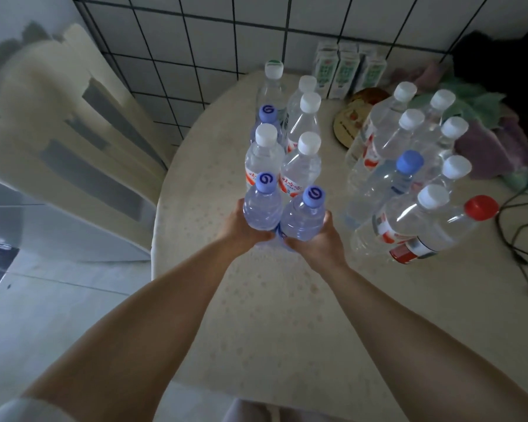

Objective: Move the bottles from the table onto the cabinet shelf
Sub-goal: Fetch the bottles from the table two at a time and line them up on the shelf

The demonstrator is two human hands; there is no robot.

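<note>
Head-worn wide-angle view, steeply downward, close over table [256,315]

Two small clear bottles with purple-blue caps are standing side by side, touching: the left bottle [262,205] and the right bottle [303,216]. They are sitting at the front of a left bunch of bottles [299,138], mostly white-capped. A right bunch [409,147] is standing well apart, with a red-capped bottle [433,229] leaning at its front.
</note>
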